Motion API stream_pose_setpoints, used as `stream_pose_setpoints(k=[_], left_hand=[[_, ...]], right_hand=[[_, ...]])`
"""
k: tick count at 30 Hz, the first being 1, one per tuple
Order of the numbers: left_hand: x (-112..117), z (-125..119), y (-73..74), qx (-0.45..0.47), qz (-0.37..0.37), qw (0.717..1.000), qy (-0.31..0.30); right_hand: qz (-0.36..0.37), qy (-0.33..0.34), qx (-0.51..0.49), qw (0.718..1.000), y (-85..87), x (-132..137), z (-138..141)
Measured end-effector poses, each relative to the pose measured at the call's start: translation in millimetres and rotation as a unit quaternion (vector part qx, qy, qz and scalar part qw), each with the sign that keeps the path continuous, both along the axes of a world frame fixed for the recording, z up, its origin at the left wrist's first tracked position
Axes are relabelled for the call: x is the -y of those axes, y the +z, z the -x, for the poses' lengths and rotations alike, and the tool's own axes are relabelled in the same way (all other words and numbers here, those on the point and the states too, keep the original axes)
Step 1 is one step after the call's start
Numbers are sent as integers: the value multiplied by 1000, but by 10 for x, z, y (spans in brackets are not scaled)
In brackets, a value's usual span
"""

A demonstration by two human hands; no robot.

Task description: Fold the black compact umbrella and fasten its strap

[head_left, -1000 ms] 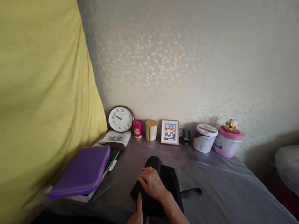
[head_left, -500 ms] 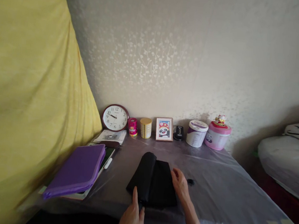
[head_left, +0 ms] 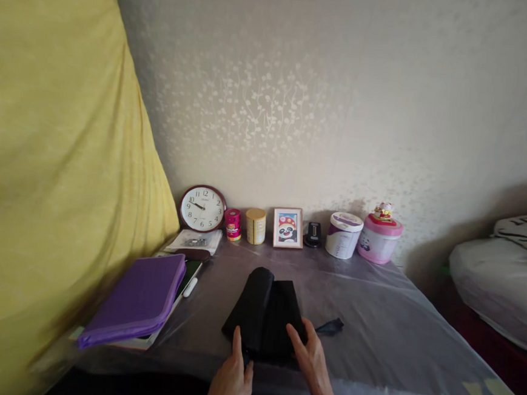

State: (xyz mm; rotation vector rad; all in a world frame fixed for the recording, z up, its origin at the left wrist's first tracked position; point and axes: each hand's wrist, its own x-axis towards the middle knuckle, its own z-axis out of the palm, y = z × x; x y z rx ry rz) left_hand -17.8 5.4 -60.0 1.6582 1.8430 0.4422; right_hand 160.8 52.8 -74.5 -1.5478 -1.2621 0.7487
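A black folding umbrella (head_left: 257,312) lies collapsed near the table's front edge, its loose canopy fabric spread out to the right. My left hand (head_left: 233,378) is closed about its lower end, where the handle is mostly hidden, with the index finger resting along the fabric. My right hand (head_left: 308,350) pinches the right border of the canopy between thumb and fingers. A short dark strap (head_left: 330,327) sticks out to the right beyond that hand.
At left, a purple zip folder (head_left: 134,300) rests on books, beside a white marker-like item (head_left: 190,287). Along the wall stand a clock (head_left: 203,208), tins, a picture frame (head_left: 288,227), a black device (head_left: 314,234) and two tubs. A yellow curtain (head_left: 65,163) hangs at left.
My right hand has moved down and slightly left, drawing in the canopy's right side. More of the strap shows now. My left hand has stayed almost in place.
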Motion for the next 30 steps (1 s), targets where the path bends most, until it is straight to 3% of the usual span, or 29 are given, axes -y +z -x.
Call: stream_pose_setpoints(k=[5, 11, 16, 22, 30], left_hand=[[9, -1, 18, 5, 0, 1000, 1], [22, -5, 65, 18, -7, 1000, -9], [-8, 15, -36, 9, -5, 1000, -7], [-74, 46, -167, 9, -2, 1000, -5], [-77, 54, -190, 38, 13, 999, 22]], right_hand=[[-18, -16, -12, 1000, 14, 20, 179], [-59, 30, -27, 997, 358, -42, 429], [-75, 69, -14, 995, 520, -136, 736], [-47, 120, 86, 988, 534, -212, 1029], [-23, 173, 287, 942, 502, -282, 1163]])
